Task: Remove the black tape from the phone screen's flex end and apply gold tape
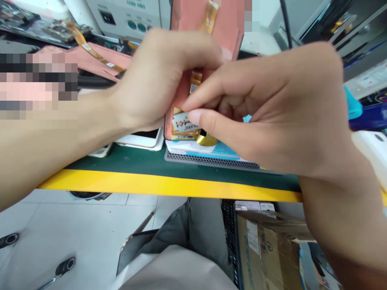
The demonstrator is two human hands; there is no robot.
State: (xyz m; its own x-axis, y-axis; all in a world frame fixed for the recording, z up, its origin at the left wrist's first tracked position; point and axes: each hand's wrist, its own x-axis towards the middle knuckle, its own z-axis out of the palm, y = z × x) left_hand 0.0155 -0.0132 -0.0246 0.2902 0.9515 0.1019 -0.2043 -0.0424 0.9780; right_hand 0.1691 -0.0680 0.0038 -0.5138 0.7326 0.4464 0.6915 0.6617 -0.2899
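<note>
My left hand (160, 76) is wrapped over a pink-backed phone screen panel (208, 16), holding it near the table's front edge. On the panel's near end sits an orange flex cable part with a white printed label (183, 123). An orange ribbon cable (195, 80) shows between my hands. My right hand (266, 108) bends over the label, thumb and index fingertips pinched close together at its upper edge. What lies between those fingertips is too small to make out. Beneath my right thumb a shiny gold strip (207, 139) curls over the near edge. My left fingertips are hidden.
Under the panel lie a white and blue box (211, 148) and a grey perforated plate (211, 160). White phones (142, 139) rest at left. More pink panels (93, 60) with ribbon cables and a grey device (127, 16) stand behind. A cardboard box (266, 249) sits below the yellow table edge (151, 184).
</note>
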